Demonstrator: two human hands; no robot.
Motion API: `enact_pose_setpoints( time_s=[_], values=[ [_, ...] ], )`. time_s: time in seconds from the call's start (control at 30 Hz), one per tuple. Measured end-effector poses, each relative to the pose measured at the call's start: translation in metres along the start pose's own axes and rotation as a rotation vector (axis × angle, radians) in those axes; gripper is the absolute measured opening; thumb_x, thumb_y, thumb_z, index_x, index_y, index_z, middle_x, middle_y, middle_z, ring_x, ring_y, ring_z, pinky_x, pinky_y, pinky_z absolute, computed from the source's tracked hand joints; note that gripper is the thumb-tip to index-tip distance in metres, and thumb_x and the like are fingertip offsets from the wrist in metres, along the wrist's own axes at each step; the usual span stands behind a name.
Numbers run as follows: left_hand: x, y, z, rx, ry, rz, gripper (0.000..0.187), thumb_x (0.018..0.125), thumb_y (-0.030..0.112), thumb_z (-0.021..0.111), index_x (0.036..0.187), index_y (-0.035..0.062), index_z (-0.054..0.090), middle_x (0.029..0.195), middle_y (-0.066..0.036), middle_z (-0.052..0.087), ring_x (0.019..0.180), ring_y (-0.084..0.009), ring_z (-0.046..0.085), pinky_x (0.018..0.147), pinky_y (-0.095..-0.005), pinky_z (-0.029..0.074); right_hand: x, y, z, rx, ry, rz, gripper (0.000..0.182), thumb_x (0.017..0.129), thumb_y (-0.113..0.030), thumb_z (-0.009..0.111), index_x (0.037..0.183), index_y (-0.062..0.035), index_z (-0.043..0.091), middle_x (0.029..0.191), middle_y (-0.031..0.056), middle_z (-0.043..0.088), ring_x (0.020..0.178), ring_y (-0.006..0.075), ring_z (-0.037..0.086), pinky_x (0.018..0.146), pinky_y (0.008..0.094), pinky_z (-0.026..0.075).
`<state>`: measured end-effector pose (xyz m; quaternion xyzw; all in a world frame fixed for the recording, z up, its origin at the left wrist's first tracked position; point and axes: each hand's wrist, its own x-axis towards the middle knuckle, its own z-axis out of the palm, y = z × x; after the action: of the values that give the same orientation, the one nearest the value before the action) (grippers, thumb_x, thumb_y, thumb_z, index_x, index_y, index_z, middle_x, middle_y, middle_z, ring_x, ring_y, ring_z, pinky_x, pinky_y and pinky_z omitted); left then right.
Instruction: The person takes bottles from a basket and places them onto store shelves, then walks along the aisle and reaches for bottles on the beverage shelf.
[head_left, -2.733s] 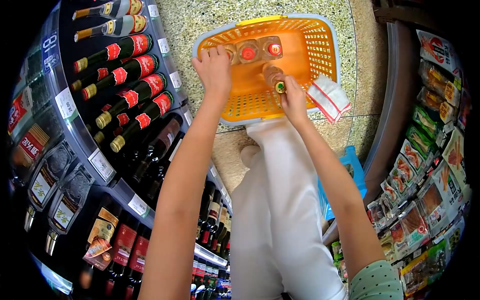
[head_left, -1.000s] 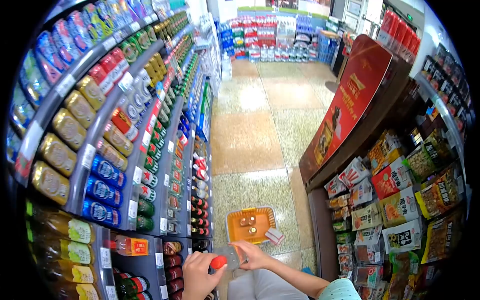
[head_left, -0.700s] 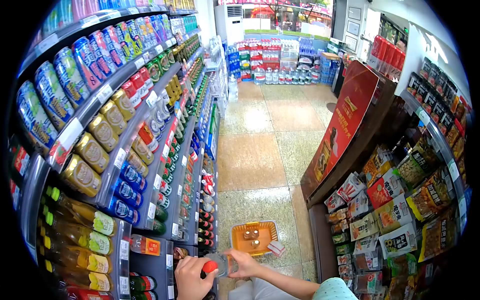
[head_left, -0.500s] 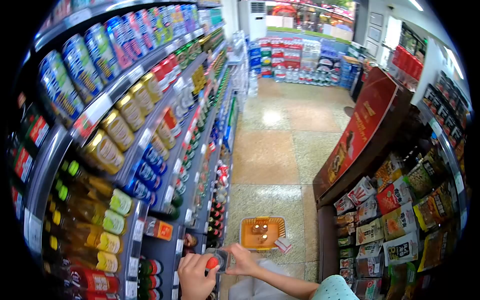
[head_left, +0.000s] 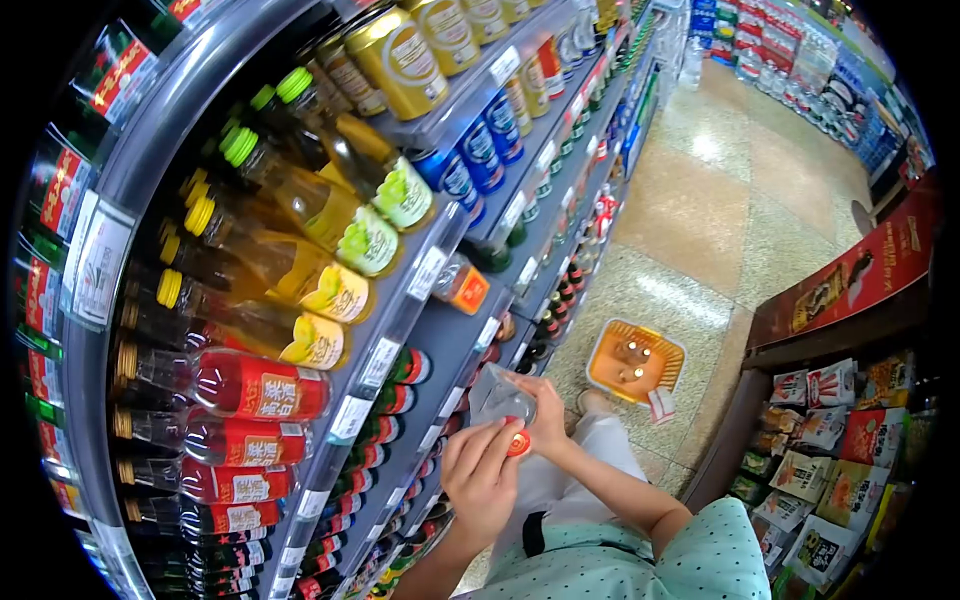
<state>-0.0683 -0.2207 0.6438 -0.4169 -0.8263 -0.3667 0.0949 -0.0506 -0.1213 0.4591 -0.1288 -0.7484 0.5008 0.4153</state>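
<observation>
In front of my body, a small clear bottle [head_left: 497,392] is tilted toward me, its round red cap [head_left: 518,443] facing up. My left hand [head_left: 482,478] has its fingers closed about the cap end. From the other side, my right hand [head_left: 545,418] wraps round the bottle, covering part of it. Beside the hands runs the drinks shelf, with dark red-capped bottles [head_left: 409,366] nearest to them.
An orange-yellow basket [head_left: 601,358] stands on the floor with bottles inside. Fruit-drink bottles [head_left: 275,385] and gold cans [head_left: 398,62] fill the left shelves. Snack bags [head_left: 836,437] hang low on the right, beside a red panel [head_left: 860,270]. Stacked drink packs [head_left: 800,60] stand at the back.
My view has tilted down and swung left, so the shelf looks nearer and the basket sits further right. Both hands keep hold of the bottle, and its red cap now shows more plainly.
</observation>
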Motion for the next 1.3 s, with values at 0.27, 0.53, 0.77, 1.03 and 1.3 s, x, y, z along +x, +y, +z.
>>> enact_pose_setpoints(
  time_s=[0.27,0.53,0.77,1.03,1.3],
  values=[
    [0.005,-0.044,0.019,0.022,0.123,-0.069,0.037,0.069,-0.008,0.075,0.105,0.0012,0.072,0.106,-0.013,0.070,0.096,-0.0292,0.063,0.086,-0.0379,0.049,0.030,0.025,0.054,0.043,0.073,0.005,0.060,0.068,-0.016,0.085,0.118,-0.0007,0.055,0.118,0.0178,0.063,0.107,0.0355,0.061,0.094,0.0414,0.048],
    [0.024,-0.087,0.039,0.098,0.181,-0.124,0.035,0.077,-0.007,0.067,0.111,0.0006,0.069,0.111,-0.014,0.069,0.101,-0.0303,0.061,0.090,-0.0395,0.047,0.049,0.050,0.101,0.044,0.065,0.069,0.078,0.056,-0.006,0.086,0.126,-0.0014,0.052,0.125,0.0164,0.061,0.114,0.0363,0.058,0.096,0.0415,0.048],
    [0.037,-0.114,0.052,0.166,0.207,-0.169,0.033,0.086,-0.001,0.065,0.118,0.0019,0.066,0.115,-0.014,0.066,0.104,-0.0320,0.057,0.091,-0.0415,0.045,0.057,0.058,0.119,0.025,0.070,0.083,0.078,0.056,-0.011,0.088,0.125,-0.0014,0.053,0.118,0.0154,0.061,0.109,0.0370,0.058,0.093,0.0425,0.050],
    [0.032,-0.107,0.062,0.150,0.217,-0.221,0.064,0.088,0.010,0.068,0.145,-0.0014,0.043,0.147,-0.022,0.044,0.132,-0.0384,0.043,0.110,-0.0493,0.029,0.069,0.052,0.133,-0.038,0.082,0.178,0.072,0.054,-0.005,0.081,0.121,-0.0061,0.055,0.116,0.0110,0.062,0.107,0.0346,0.058,0.082,0.0416,0.054],
    [-0.029,-0.090,0.060,0.076,0.052,-0.292,0.069,0.086,0.008,0.069,0.146,-0.0041,0.038,0.151,-0.024,0.038,0.136,-0.0385,0.037,0.112,-0.0485,0.026,0.083,0.052,0.152,-0.103,0.073,0.179,0.071,0.054,-0.010,0.084,0.120,-0.0065,0.057,0.114,0.0078,0.061,0.109,0.0291,0.057,0.075,0.0392,0.056]
  ],
)
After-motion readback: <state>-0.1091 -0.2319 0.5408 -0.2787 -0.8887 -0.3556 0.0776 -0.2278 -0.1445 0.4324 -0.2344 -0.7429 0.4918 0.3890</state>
